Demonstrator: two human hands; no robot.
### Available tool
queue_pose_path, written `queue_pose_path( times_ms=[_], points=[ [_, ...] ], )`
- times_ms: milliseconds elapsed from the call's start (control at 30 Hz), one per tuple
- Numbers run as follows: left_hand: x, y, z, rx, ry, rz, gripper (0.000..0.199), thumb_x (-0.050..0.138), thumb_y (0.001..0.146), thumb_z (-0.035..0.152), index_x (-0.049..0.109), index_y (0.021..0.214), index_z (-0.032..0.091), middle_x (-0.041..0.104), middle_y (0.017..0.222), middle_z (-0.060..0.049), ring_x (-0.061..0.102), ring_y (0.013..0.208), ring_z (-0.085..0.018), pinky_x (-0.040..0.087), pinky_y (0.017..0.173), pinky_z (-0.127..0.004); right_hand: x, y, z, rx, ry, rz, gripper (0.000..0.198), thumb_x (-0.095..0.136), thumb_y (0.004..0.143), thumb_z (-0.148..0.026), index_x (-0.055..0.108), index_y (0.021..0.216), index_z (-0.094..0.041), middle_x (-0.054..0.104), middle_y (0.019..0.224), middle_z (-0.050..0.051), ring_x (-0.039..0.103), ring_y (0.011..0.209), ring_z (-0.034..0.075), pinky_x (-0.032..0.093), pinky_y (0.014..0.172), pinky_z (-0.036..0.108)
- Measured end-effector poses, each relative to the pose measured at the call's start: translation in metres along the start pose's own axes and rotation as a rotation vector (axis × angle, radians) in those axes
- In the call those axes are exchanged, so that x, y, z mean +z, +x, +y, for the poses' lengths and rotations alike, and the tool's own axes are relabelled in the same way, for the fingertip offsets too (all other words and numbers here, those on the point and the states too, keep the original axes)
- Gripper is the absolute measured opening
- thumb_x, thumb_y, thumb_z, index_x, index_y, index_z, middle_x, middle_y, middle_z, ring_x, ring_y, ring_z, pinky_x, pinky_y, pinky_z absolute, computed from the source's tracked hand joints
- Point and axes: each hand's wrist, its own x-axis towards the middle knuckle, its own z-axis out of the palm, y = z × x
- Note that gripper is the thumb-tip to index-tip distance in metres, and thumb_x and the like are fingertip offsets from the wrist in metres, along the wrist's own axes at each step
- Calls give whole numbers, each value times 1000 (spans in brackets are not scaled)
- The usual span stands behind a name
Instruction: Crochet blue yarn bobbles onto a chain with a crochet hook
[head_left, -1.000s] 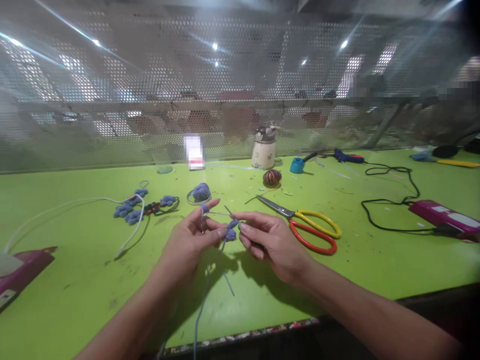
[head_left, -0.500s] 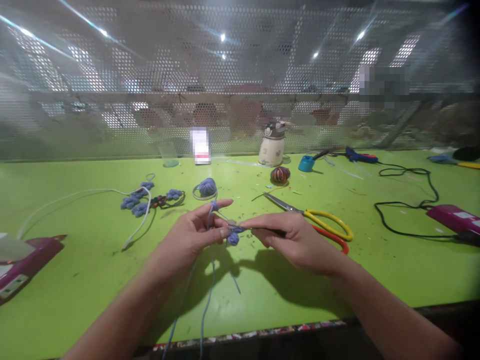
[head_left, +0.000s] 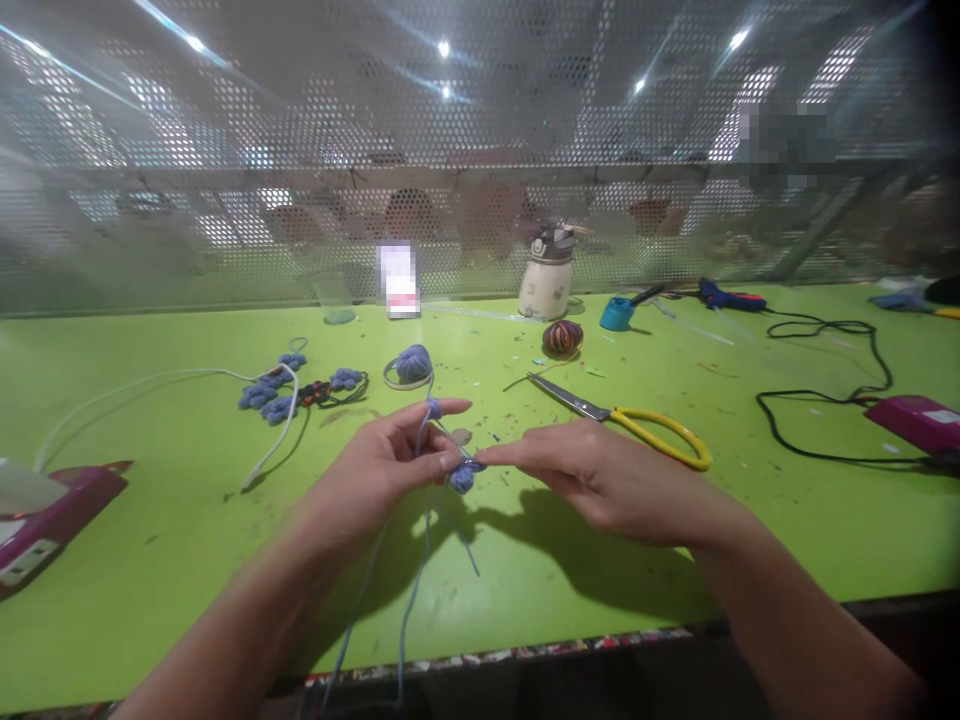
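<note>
My left hand (head_left: 405,450) pinches a small piece of blue crochet (head_left: 463,478) between thumb and fingers. Blue yarn (head_left: 433,408) is looped round its raised index finger, and loose strands hang below toward the table edge. Closed round a crochet hook, my right hand (head_left: 592,470) points its index finger at the stitches; most of the hook is hidden by the hand. Just beyond the left hand lies a ball of blue yarn (head_left: 413,363). Scissors with a yellow handle (head_left: 600,408) lie behind the right hand, partly covered by it.
Blue crocheted pieces (head_left: 266,392) lie at the left beside a white cable (head_left: 172,374). Further back are a multicoloured yarn ball (head_left: 562,338), a bottle (head_left: 546,280), a blue pot (head_left: 616,314) and a phone-like screen (head_left: 400,285). Purple power strips (head_left: 911,422) sit at both sides.
My right hand has shifted slightly, its index finger now straighter against the crochet, and it covers the scissors' red handle. The whole view has tilted down a little.
</note>
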Motion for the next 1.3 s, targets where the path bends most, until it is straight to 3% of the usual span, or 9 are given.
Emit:
queue_pose_path(
  times_ms=[233, 367, 467, 567, 667, 867, 1033, 1200, 1300],
  points=[
    [7, -1, -4, 177, 451, 151, 43, 67, 80, 18, 62, 122, 16, 67, 73, 1, 62, 69, -17, 48, 73, -34, 12, 4, -5, 125, -105, 26, 61, 48, 78, 4, 63, 130, -25, 71, 84, 8, 60, 71, 19, 41, 66, 29],
    [14, -3, -14, 555, 854, 285, 38, 62, 83, 11, 64, 120, 17, 71, 81, -3, 65, 74, -18, 48, 72, -31, 28, 11, -5, 176, 273, 206, 46, 47, 83, -1, 70, 118, -20, 73, 94, 8, 63, 80, 18, 44, 74, 30],
    [19, -6, -21, 729, 977, 384, 38, 58, 87, 12, 62, 124, 21, 70, 85, -5, 65, 76, -18, 47, 68, -29, 41, 18, -7, 345, 734, 323, 26, 55, 86, -14, 74, 104, -15, 62, 64, 1, 53, 58, 12, 40, 56, 24],
    [22, -6, -20, 638, 850, 460, 40, 60, 86, 15, 61, 126, 24, 69, 82, -2, 63, 73, -17, 47, 72, -31, 51, 23, -11, 485, 1128, 363, 26, 63, 83, -25, 70, 105, -14, 49, 54, -6, 36, 41, 6, 26, 41, 20],
    [18, -1, -12, 296, 369, 373, 52, 70, 79, 18, 57, 129, 21, 66, 74, 2, 62, 72, -16, 48, 74, -31, 57, 24, -14, 480, 1272, 391, 29, 67, 81, -30, 68, 105, -14, 51, 57, -6, 34, 39, 4, 21, 39, 19],
    [2, 6, 0, -45, -217, 128, 60, 84, 64, 15, 62, 120, 16, 66, 67, 4, 60, 65, -11, 43, 71, -26, 49, 19, -13, 312, 892, 376, 23, 59, 86, -20, 71, 104, -15, 56, 60, -3, 44, 48, 8, 34, 47, 21],
    [-3, 1, 6, -25, -35, 113, 55, 83, 65, 15, 65, 117, 16, 64, 65, 6, 58, 65, -12, 43, 73, -29, 37, 14, -7, 40, 368, 337, 39, 46, 88, -4, 69, 117, -17, 73, 98, 8, 62, 79, 16, 46, 72, 29],
    [-8, 2, 9, -10, 132, 146, 46, 81, 67, 18, 68, 111, 16, 65, 63, 4, 59, 63, -14, 43, 69, -31, 32, 11, -6, 94, -11, 171, 58, 45, 81, 2, 60, 133, -20, 70, 83, 9, 57, 69, 19, 42, 64, 30],
    [-12, 3, 9, -27, 131, 145, 33, 82, 65, 20, 74, 97, 19, 67, 64, 2, 60, 64, -14, 43, 69, -31, 28, 10, -5, 91, 77, 125, 59, 44, 83, 2, 58, 135, -22, 72, 95, 9, 60, 79, 19, 45, 72, 32]
  ],
)
